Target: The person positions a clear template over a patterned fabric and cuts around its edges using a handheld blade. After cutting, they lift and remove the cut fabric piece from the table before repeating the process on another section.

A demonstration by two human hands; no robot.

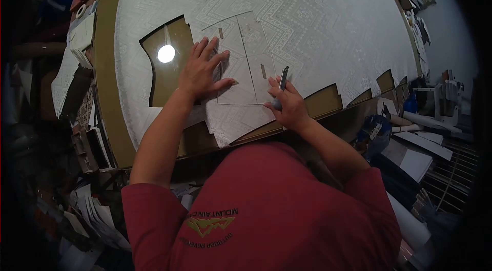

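White patterned fabric (328, 30) is spread over the table. On it lies a clear template (236, 74) with dark lines and two small tan strips. My left hand (202, 71) rests flat with fingers spread on the template's left part. A cutter-like tool with a metal end (284, 79) is held in my right hand (288, 104), at the template's lower right corner. Left of my left hand, a cut-out opening (166, 79) in the fabric shows the brown surface and a bright round reflection.
More cut-outs (323, 101) run along the fabric's near edge. The brown table border (107, 66) shows at the left. Papers and rolls (428, 125) crowd the right side, with stacked papers (82, 35) at the left. A red shirt (287, 209) fills the bottom.
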